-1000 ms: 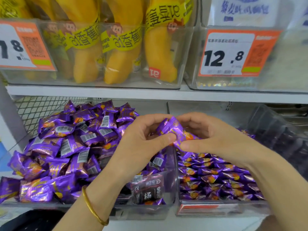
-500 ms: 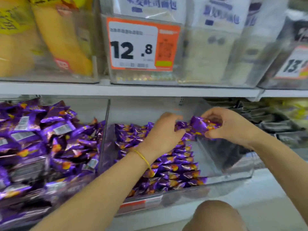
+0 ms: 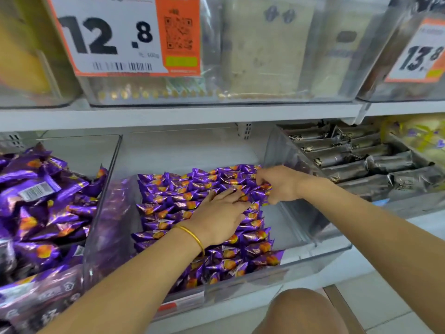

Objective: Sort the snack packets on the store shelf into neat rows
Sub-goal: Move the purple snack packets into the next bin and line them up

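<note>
Near left: loose purple heap (image 3: 43, 201), not yet sorted. Centre clear bin (image 3: 313, 256): purple snack packets (image 3: 168, 208) stand in rows along its left side. Left hand (image 3: 216, 214) lies flat on them, fingers straight, probably steadying the rows. Farther right, right hand (image 3: 277, 185) pinches one packet (image 3: 261, 192) at the row edge, apparently tucking it in.

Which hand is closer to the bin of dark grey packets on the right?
Right. The right hand pinches a purple packet just left of the bin of dark grey packets; the left hand lies flat on the purple rows, farther left.
</note>
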`<state>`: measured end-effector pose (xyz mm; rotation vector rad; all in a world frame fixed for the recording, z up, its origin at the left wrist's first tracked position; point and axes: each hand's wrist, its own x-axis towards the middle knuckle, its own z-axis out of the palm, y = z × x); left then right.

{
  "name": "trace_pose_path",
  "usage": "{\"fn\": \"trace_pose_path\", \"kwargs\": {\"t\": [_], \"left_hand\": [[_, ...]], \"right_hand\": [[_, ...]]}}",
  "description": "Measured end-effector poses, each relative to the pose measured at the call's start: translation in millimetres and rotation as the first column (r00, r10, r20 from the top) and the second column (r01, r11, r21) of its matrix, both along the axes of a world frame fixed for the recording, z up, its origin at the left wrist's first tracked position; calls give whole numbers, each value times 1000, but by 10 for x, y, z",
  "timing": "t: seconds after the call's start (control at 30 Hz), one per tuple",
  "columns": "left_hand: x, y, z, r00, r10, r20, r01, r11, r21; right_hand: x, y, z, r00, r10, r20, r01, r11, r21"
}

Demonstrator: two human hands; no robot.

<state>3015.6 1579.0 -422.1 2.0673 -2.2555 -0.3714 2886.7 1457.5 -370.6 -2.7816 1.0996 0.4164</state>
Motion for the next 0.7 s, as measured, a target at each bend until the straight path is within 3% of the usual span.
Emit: {"fn": "trace_pose_path", "kwargs": {"t": [0.1,0.27,0.6,0.7], "left_hand": [[-2,-7,2,1000,-4,-4,4,1000,2],[-5,-5,9,1000,-2,-10,2,1000,11],[-15,-10,7,1000,4,-9,-4,1000,23],[-15,-16,1,1000,8,-6,-8,1000,25]], "right_hand": [[-32,-69,-65,997,70,-28,-72,996,-55],[-119,-11,-130,969,164,-183,-222,906,-361],[-168,-19,-284,992,27,124,-4,983,-181],[-190,15,-243,979,5,205,40,975,-217]]}}
